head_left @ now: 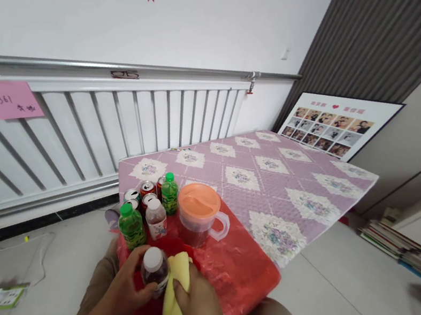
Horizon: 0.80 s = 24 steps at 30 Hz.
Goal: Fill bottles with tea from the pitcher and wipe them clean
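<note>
My left hand [132, 288] is closed around a small bottle [155, 270] with a white cap and dark contents. Bunched in my right hand [201, 302] is a yellow cloth [177, 303], its upper end against the bottle's side. Both hands are over a red plastic sheet [240, 266] at the table's near edge. Just beyond them stand a green-capped bottle [132, 227], a white-capped bottle [156, 219] and another green bottle [170, 194]. Several opened drink cans [148, 188] are grouped among these. A clear pitcher [195, 225] with an orange lid and handle is to their right.
A purple floral tablecloth [239, 178] covers the table. Behind it runs a white radiator [185, 115] with a pipe [128, 68] above. A photo board [334, 125] leans at the far end, and stacked books [394, 247] lie on the right.
</note>
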Motion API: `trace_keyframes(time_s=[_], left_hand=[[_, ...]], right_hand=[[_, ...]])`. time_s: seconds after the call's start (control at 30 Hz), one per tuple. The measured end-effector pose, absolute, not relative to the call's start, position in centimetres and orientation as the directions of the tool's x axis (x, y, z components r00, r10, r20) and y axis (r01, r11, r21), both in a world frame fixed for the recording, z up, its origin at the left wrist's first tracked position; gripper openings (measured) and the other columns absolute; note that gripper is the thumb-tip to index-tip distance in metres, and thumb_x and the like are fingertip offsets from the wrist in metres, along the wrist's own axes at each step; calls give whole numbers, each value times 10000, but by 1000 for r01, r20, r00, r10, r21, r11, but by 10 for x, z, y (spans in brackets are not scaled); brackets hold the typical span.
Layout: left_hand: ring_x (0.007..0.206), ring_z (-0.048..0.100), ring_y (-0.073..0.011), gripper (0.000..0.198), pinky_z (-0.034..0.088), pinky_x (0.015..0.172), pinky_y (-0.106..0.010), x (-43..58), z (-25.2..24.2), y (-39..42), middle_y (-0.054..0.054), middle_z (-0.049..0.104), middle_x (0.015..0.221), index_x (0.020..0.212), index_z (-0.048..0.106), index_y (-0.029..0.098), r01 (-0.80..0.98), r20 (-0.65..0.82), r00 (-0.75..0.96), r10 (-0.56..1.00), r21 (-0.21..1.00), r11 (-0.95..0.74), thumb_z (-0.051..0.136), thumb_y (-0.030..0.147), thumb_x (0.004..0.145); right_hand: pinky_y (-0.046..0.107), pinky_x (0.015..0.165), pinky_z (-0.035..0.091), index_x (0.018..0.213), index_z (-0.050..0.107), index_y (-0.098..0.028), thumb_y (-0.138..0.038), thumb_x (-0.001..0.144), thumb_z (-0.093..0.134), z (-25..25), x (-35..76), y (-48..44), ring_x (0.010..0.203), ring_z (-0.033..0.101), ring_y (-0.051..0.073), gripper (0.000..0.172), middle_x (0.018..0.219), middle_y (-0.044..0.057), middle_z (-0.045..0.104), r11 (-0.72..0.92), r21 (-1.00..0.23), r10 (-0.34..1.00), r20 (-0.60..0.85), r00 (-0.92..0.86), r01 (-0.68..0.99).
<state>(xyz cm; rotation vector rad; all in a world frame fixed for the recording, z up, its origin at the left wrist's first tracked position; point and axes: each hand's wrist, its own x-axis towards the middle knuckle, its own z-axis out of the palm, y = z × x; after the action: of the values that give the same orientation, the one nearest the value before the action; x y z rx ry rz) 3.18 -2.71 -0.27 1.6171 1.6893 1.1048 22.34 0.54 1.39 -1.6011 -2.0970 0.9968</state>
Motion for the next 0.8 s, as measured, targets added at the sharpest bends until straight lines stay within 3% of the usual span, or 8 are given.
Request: trace_keyframes(time_s=[0.1, 0.27, 0.37, 0.47, 0.57, 0.67, 0.8], left_hand=[[957, 654, -244, 517, 549, 878, -395, 40, 7, -28, -94, 662, 1071, 1161, 521, 162, 600, 155, -191, 969, 800, -10, 640, 163, 658], [1070, 606, -279, 605, 506, 952, -450, 41, 13, -25, -108, 622, 1150, 1226, 533, 170, 648, 145, -194, 970, 762, 16, 675, 161, 638], [1175, 555, -304, 664, 447, 1027, -490, 30, 10, -20, -124, 578, 1250, 1270, 515, 192, 616, 124, -86, 988, 787, -45, 677, 144, 629], [1342, 408, -323, 681, 312, 1136, -511, 13, 9, -14, -155, 475, 1401, 1290, 494, 172, 544, 133, 115, 984, 821, -174, 646, 115, 629], [1388, 350, -300, 746, 231, 1175, -512, 2, 13, -8, -150, 421, 1464, 1361, 410, 173, 518, 23, 246, 969, 842, -151, 585, 69, 643], [1339, 417, -287, 726, 268, 1161, -500, 3, 16, -5, -134, 491, 1403, 1333, 430, 186, 523, -24, 257, 966, 844, -118, 581, 55, 635], [1265, 478, -291, 700, 354, 1111, -478, 16, 12, -7, -117, 529, 1322, 1277, 485, 202, 568, 96, 155, 983, 805, -169, 624, 67, 605]], right_hand=[[308, 873, 471, 1234, 577, -188, -232, 843, 499, 23, 225, -1, 1045, 659, 236, 401, 1162, 118, 692, 135, -736, 938, -121, -325, 664], [365, 984, 436, 1315, 526, -153, -238, 849, 490, 26, 224, -3, 1161, 597, 262, 476, 1286, 143, 622, 154, -735, 943, -89, -320, 660], [361, 991, 437, 1334, 514, -155, -231, 848, 490, 23, 225, -2, 1167, 595, 257, 492, 1291, 140, 620, 164, -751, 943, -72, -326, 639], [353, 982, 446, 1325, 527, -187, -220, 839, 499, 22, 227, -2, 1157, 602, 251, 487, 1274, 120, 634, 179, -762, 944, -46, -328, 622], [364, 993, 442, 1331, 517, -177, -211, 837, 496, 20, 226, -3, 1171, 589, 258, 495, 1285, 128, 621, 180, -747, 945, -50, -323, 641], [385, 989, 447, 1336, 501, -133, -225, 842, 490, 16, 224, -4, 1165, 584, 274, 503, 1272, 155, 616, 179, -717, 949, -56, -312, 673], [383, 969, 462, 1354, 477, -124, -228, 840, 490, 16, 223, -5, 1136, 593, 278, 525, 1243, 163, 620, 190, -693, 953, -40, -300, 696]])
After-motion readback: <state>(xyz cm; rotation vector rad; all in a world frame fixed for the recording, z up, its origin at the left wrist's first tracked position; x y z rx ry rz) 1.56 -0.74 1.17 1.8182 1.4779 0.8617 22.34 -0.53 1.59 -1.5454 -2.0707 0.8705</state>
